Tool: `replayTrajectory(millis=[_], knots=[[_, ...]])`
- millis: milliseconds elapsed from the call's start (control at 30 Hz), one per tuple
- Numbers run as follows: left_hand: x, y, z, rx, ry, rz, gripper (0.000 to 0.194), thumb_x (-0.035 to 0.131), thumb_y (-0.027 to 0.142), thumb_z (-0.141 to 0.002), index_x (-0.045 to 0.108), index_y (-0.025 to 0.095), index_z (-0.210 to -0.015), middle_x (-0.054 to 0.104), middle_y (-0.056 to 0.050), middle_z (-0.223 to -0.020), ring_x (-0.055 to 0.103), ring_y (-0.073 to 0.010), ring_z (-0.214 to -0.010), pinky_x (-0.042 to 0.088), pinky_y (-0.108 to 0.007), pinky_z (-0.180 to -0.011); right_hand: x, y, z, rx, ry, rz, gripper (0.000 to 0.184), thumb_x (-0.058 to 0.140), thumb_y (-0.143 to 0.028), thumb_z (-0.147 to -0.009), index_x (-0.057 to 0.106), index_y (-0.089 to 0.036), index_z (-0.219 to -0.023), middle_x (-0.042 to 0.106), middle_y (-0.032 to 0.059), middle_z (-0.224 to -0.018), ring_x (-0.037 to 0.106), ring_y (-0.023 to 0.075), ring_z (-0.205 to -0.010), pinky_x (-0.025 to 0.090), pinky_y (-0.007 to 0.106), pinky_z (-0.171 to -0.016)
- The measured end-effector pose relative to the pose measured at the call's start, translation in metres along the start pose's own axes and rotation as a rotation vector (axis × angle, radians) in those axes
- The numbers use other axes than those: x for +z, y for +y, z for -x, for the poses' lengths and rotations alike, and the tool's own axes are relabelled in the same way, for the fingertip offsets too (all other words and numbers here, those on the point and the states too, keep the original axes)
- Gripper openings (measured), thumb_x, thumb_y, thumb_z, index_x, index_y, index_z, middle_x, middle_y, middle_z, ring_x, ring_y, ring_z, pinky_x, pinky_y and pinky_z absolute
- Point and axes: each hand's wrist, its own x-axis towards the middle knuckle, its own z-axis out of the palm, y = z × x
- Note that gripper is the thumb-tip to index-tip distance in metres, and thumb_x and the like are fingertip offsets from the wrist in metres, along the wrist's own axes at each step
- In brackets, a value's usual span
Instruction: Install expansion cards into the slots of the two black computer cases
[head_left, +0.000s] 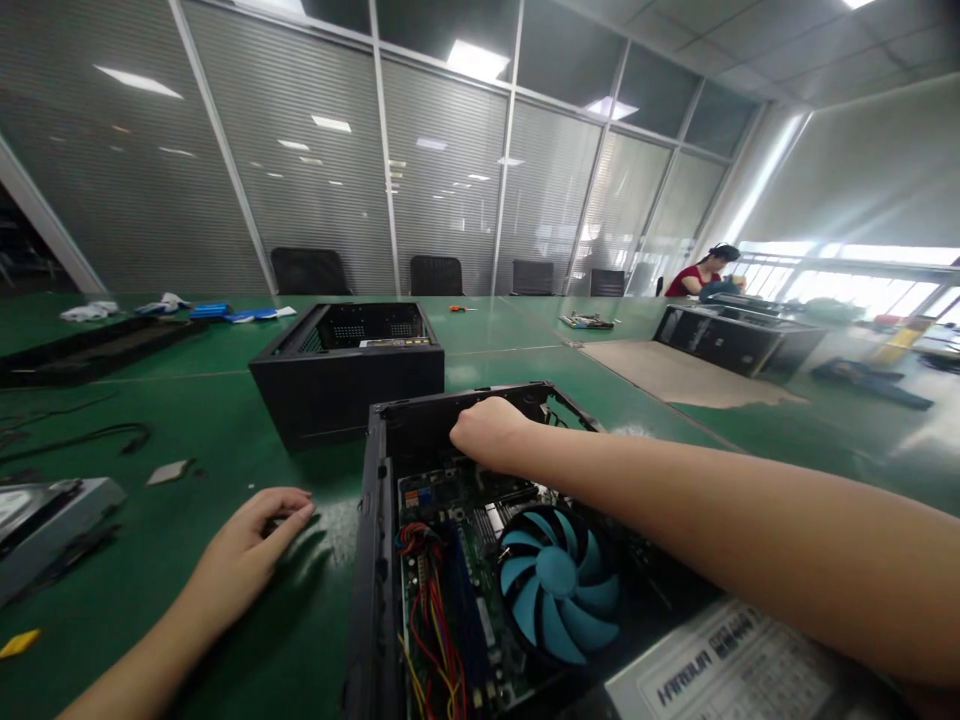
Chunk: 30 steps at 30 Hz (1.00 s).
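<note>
Nearest the camera, at the near right, lies the labelled power supply (720,670), beneath the right forearm (720,500) and inside the near end of the open computer case (367,560).

At the far left, a long black panel (90,350) lies on the green desk (300,610); nearer, a silver metal box (67,530) reaches the left edge of view, with a yellow piece (20,643) nearer still. The left forearm slants in from the near left, and the left hand (251,535) is low over or on the desk, back upward, fingers loosely bent towards the case. Its thumb and forefinger curve around a small gap, holding nothing. A strip of desk separates this hand from the case's left wall.

Beyond the left hand, a second black case (352,390) stands near the open one's far left corner, leaving a narrow passage between them.

Inside the open case, coloured cables (435,640) run along the left part of the motherboard (457,500), with the blue-bladed fan (556,572) to their right. The right forearm crosses above the case's right side, sloping to the far wall. There the right hand (487,430) is bent into a fist, back upward, just inside the rim; its fingertips are hidden, so I cannot tell whether they grip anything.
</note>
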Motion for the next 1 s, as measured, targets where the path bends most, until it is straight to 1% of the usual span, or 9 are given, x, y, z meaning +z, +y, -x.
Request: replayTrajectory(millis=[133, 233, 367, 433, 533, 700, 767, 867, 1000], knots=[[0.001, 0.001, 0.001, 0.042, 0.011, -0.019, 0.043, 0.054, 0.063, -0.076, 0.066, 0.024, -0.09, 0.066, -0.007, -0.104, 0.061, -0.0276, -0.097, 0.048, -0.043, -0.091, -0.008, 0.001, 0.007, 0.017, 0.113, 0.04, 0.021, 0.05, -0.012, -0.084, 0.07, -0.012, -0.092, 0.07, 0.0176, -0.098, 0.067, 0.0283, -0.089, 0.052, 0.038, -0.071], [0.003, 0.007, 0.003, 0.083, 0.006, -0.016, 0.04, 0.054, 0.061, -0.077, 0.066, 0.023, -0.086, 0.065, -0.007, -0.103, 0.06, -0.0259, -0.095, 0.048, -0.039, -0.088, -0.013, -0.001, 0.015, 0.019, 0.173, 0.061, 0.02, 0.049, -0.016, -0.086, 0.067, -0.012, -0.094, 0.068, 0.0171, -0.095, 0.066, 0.0287, -0.092, 0.051, 0.037, -0.074], [0.005, 0.011, 0.005, 0.107, -0.024, -0.03, 0.037, 0.054, 0.056, -0.08, 0.066, 0.022, -0.085, 0.063, -0.007, -0.104, 0.059, -0.0236, -0.093, 0.049, -0.035, -0.079, -0.016, -0.004, 0.018, -0.028, 0.103, 0.023, 0.031, 0.043, -0.015, -0.089, 0.056, -0.016, -0.117, 0.066, 0.015, -0.1, 0.067, 0.0242, -0.082, 0.049, 0.034, -0.067], [0.006, 0.011, 0.005, 0.101, -0.03, -0.031, 0.035, 0.055, 0.055, -0.08, 0.066, 0.022, -0.086, 0.063, -0.006, -0.105, 0.059, -0.0226, -0.092, 0.049, -0.033, -0.077, -0.017, -0.005, 0.018, -0.072, 0.101, 0.008, 0.036, 0.044, -0.016, -0.088, 0.052, -0.02, -0.123, 0.065, 0.0133, -0.104, 0.067, 0.0235, -0.081, 0.048, 0.032, -0.065], [0.006, 0.009, 0.006, 0.098, -0.026, -0.029, 0.034, 0.055, 0.053, -0.08, 0.067, 0.022, -0.085, 0.063, -0.005, -0.105, 0.059, -0.0219, -0.092, 0.048, -0.033, -0.077, -0.018, 0.0, 0.019, -0.094, 0.11, 0.0, 0.039, 0.05, -0.018, -0.085, 0.052, -0.023, -0.124, 0.064, 0.0108, -0.106, 0.066, 0.0235, -0.083, 0.046, 0.03, -0.064], [0.008, 0.01, 0.006, 0.116, -0.036, -0.019, 0.032, 0.055, 0.051, -0.081, 0.067, 0.021, -0.084, 0.063, -0.006, -0.105, 0.059, -0.0222, -0.093, 0.047, -0.033, -0.078, -0.011, 0.015, 0.023, -0.06, 0.017, 0.039, 0.033, 0.046, -0.016, -0.087, 0.061, -0.023, -0.116, 0.064, 0.0103, -0.103, 0.065, 0.0241, -0.086, 0.043, 0.031, -0.067], [0.008, 0.011, 0.007, 0.114, -0.036, -0.022, 0.033, 0.055, 0.051, -0.081, 0.067, 0.02, -0.083, 0.063, -0.007, -0.104, 0.058, -0.0226, -0.094, 0.047, -0.033, -0.078, -0.008, 0.017, 0.023, -0.053, 0.003, 0.042, 0.033, 0.045, -0.017, -0.088, 0.063, -0.023, -0.115, 0.064, 0.0104, -0.102, 0.065, 0.0239, -0.087, 0.043, 0.031, -0.067], [0.008, 0.012, 0.008, 0.107, -0.043, -0.03, 0.032, 0.055, 0.05, -0.082, 0.067, 0.02, -0.084, 0.063, -0.007, -0.105, 0.058, -0.0222, -0.094, 0.047, -0.032, -0.078, -0.008, 0.016, 0.022, -0.036, 0.015, 0.038, 0.032, 0.045, -0.017, -0.088, 0.062, -0.023, -0.115, 0.063, 0.0105, -0.102, 0.065, 0.0232, -0.088, 0.041, 0.031, -0.068], [0.008, 0.012, 0.009, 0.109, -0.041, -0.023, 0.029, 0.056, 0.048, -0.082, 0.067, 0.021, -0.084, 0.062, -0.005, -0.105, 0.059, -0.0207, -0.092, 0.047, -0.031, -0.077, -0.013, 0.011, 0.023, -0.028, 0.065, 0.017, 0.031, 0.045, -0.019, -0.09, 0.061, -0.022, -0.116, 0.063, 0.0102, -0.103, 0.063, 0.0226, -0.09, 0.041, 0.03, -0.068]])
